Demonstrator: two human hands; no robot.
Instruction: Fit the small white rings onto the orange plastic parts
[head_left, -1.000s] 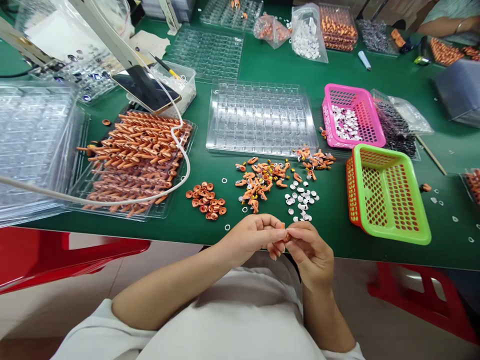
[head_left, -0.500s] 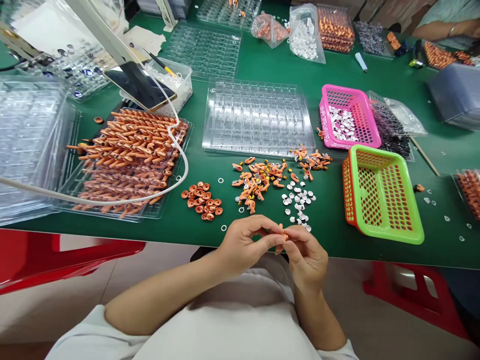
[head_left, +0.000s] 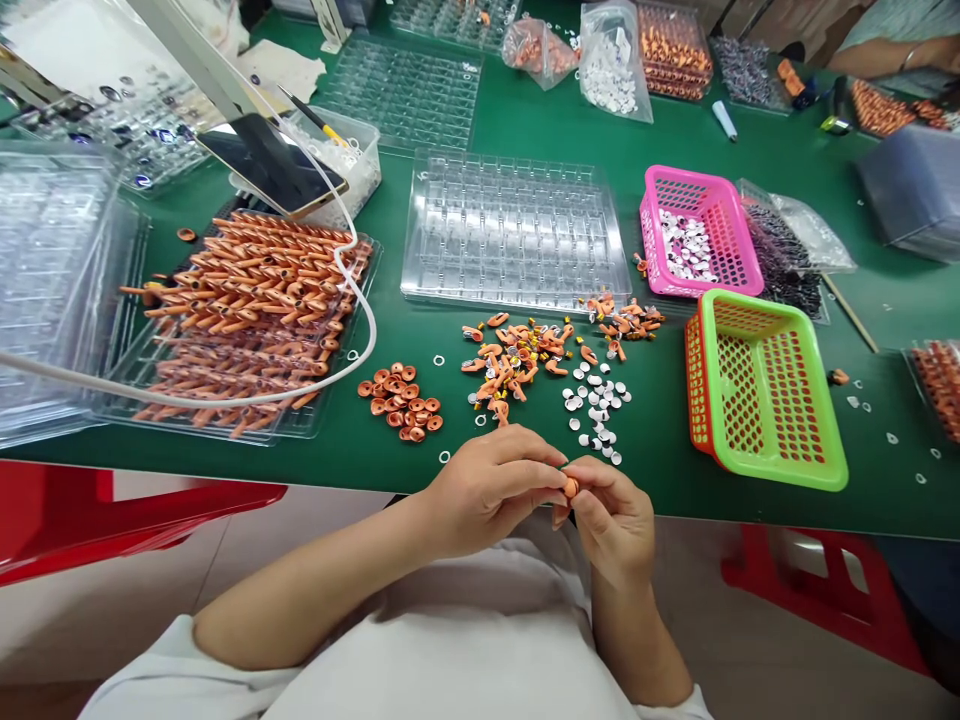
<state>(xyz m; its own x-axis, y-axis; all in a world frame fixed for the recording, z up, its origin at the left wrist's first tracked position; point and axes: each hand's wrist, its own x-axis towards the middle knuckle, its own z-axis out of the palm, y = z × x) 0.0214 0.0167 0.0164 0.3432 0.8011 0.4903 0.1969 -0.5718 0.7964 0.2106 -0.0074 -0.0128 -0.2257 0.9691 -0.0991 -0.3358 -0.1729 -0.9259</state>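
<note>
Btwn fingers (head_left: 531, 476), orange pc (head_left: 571, 488) shows rounder side vs. b4.

Counter (head_left: 517, 135): under the centre tray (head_left: 517, 230).
Held piece (head_left: 571, 488): between my fingers (head_left: 536, 474), in front of that tray, nearest me.
Curved pieces (head_left: 491, 383): heaped between the tray and my fingers.
Cups (head_left: 409, 402): in front of the tray's left end.
Discs (head_left: 596, 412): in front of its right end.
Tubes (head_left: 262, 300): left of it.
Parts basket (head_left: 705, 289): right of it, bits (head_left: 686, 248) inside.
Nested baskets (head_left: 780, 477): right of it and nearer me.
Bag (head_left: 615, 75): behind its right end.
</note>
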